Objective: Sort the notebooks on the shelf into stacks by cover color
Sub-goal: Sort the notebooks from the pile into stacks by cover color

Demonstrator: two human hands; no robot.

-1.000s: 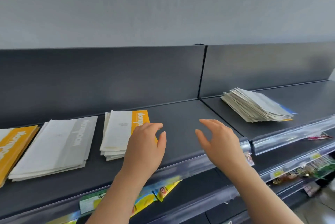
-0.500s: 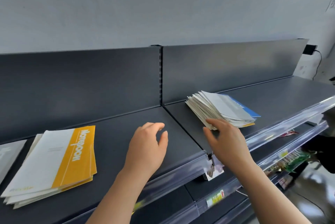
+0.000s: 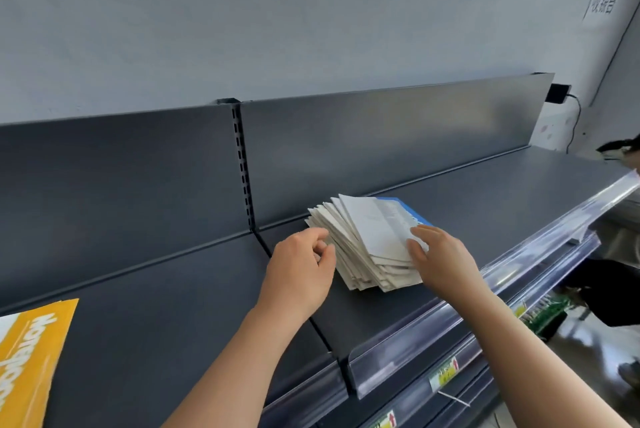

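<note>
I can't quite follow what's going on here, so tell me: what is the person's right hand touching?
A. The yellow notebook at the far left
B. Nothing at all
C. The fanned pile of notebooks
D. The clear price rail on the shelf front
C: the right hand rests with its fingers on the top cover of the fanned pile of notebooks.

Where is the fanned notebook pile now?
Head view: the fanned notebook pile lies on the right shelf section, right of the slotted upright, between the left hand and right hand.
</note>
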